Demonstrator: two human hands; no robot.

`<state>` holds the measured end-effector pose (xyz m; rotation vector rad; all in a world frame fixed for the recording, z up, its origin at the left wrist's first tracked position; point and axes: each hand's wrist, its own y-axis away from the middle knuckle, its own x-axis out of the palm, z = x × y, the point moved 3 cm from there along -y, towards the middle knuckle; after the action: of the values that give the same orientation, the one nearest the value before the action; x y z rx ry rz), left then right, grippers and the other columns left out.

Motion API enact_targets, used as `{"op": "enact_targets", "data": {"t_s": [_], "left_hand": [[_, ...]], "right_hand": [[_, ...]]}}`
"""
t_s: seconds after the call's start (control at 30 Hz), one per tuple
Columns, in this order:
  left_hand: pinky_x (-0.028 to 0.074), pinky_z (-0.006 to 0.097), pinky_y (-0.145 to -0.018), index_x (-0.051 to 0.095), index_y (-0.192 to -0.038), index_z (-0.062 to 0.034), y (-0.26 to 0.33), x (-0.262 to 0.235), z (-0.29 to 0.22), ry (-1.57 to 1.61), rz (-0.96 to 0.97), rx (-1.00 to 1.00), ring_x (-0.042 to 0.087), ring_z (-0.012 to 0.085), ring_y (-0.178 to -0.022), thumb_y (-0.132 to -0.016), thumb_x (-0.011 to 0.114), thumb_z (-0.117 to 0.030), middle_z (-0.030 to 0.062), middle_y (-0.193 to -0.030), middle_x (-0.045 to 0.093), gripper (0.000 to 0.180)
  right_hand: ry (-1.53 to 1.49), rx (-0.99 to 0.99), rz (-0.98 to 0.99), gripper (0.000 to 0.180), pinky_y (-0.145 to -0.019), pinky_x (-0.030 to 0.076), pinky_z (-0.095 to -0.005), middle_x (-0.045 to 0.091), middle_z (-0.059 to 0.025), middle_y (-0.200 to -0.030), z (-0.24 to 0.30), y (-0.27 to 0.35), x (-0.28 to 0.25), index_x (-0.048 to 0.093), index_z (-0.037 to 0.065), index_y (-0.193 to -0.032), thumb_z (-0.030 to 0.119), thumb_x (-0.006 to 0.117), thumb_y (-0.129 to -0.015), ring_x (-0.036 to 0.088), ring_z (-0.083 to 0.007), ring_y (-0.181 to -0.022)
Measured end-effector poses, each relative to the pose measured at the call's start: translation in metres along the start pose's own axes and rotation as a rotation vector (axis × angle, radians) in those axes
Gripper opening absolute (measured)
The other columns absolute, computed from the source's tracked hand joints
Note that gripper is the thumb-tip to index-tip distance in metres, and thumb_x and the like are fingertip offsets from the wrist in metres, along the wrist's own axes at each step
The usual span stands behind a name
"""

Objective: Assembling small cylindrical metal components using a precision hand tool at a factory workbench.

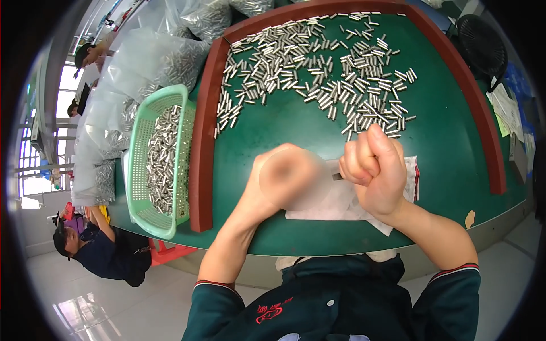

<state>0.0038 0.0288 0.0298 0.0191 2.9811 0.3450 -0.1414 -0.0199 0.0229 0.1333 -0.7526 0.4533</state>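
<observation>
Your right hand (375, 170) is curled into a fist, thumb up, its fingers (359, 162) closed tight on a small metal pin (338, 177) whose dark end pokes out toward your left. Your left hand (287, 176) sits just beside it, fingers bunched, but a blurred patch covers it and you cannot tell whether those fingers grip anything or how far they are closed. Both hands hover over a white cloth (347, 202) lying flat on the green worktop (455, 142), near its front edge, with your forearms coming in from below in dark green sleeves. Beyond the hands, a broad scatter of short silver pins (318, 74) lies loose across the far half of the worktop, well apart from the cloth, bounded by a raised reddish-brown rim (202, 142) that curves round the left and far sides. Outside that rim on your left stands a light green perforated basket (142, 187) holding more of the same pins, and past it clear plastic bags (142, 68) of pins are heaped. Lower left, another person (102, 250) in dark clothes sits near the floor.
</observation>
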Motion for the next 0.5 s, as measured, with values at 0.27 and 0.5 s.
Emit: {"op": "enact_targets", "data": {"t_s": [0.27, 0.5], "left_hand": [[0.026, 0.016, -0.045, 0.051, -0.098, -0.0015, -0.009, -0.021, 0.021, 0.864, 0.115, -0.156, 0.029, 0.0025, -0.05, -0.086, 0.051, -0.014, 0.0016, -0.072, 0.049, 0.018], [0.027, 0.016, -0.044, 0.05, -0.102, 0.0012, -0.009, -0.024, 0.018, 0.88, 0.083, -0.209, 0.03, 0.0028, -0.049, -0.086, 0.05, -0.014, 0.0035, -0.071, 0.05, 0.022]], "right_hand": [[-0.086, 0.06, -0.001, 0.045, -0.038, 0.017, -0.0229, 0.026, -0.0001, -0.043, -0.001, 0.001, -0.001, 0.025, 0.011, -0.049, 0.025, 0.032, -0.091, 0.017, -0.0077, -0.04], [-0.057, 0.049, 0.001, 0.045, -0.037, 0.016, -0.0228, 0.026, -0.0003, -0.043, -0.001, 0.0, 0.002, 0.025, 0.011, -0.049, 0.024, 0.031, -0.091, 0.016, -0.0076, -0.039]]}}
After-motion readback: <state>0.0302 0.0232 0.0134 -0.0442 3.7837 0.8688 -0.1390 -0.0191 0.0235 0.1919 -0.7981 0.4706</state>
